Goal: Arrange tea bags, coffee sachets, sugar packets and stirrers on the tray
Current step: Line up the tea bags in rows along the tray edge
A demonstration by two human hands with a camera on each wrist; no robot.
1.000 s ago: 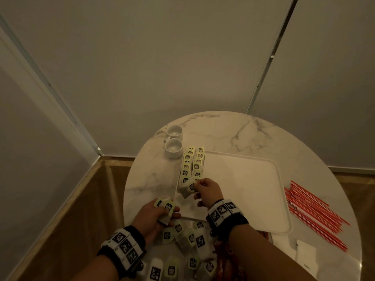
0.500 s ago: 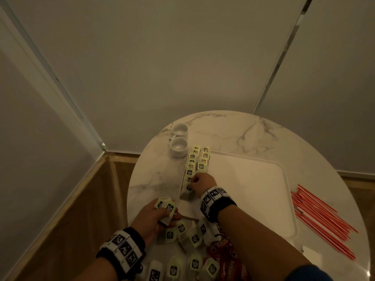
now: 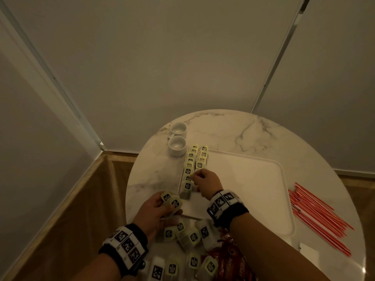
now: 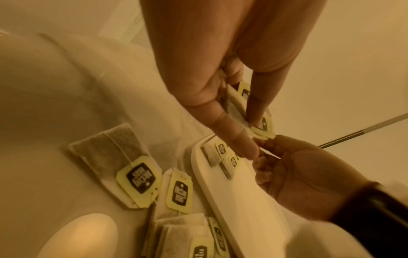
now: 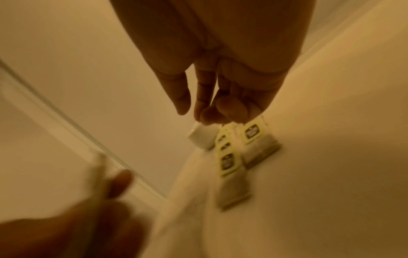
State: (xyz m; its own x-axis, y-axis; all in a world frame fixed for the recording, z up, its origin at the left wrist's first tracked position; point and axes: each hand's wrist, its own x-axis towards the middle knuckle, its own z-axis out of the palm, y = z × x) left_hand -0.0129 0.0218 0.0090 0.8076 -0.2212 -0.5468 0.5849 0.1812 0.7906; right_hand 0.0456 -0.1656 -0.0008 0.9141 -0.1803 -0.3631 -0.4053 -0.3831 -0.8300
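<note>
Against plain grey wall panels, on my round white marble table [image 3: 233, 130], the white rectangular plastic tray [image 3: 253, 185] carries two rows of yellow-tagged paper tea bags [image 3: 195, 162] along its left edge. My left hand [image 3: 156, 211] pinches two tea bags; my right hand [image 3: 207, 182], fingers curled, touches the rows, though I cannot tell whether it holds one.

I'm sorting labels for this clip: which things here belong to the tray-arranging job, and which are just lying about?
Belongs to the job:
white rectangular tray
yellow-tagged tea bags in rows on it
tea bags held in the left hand
loose tea bags on the table
red stirrers
red sachets

Lying about:
two white ceramic cups
round marble table
</note>
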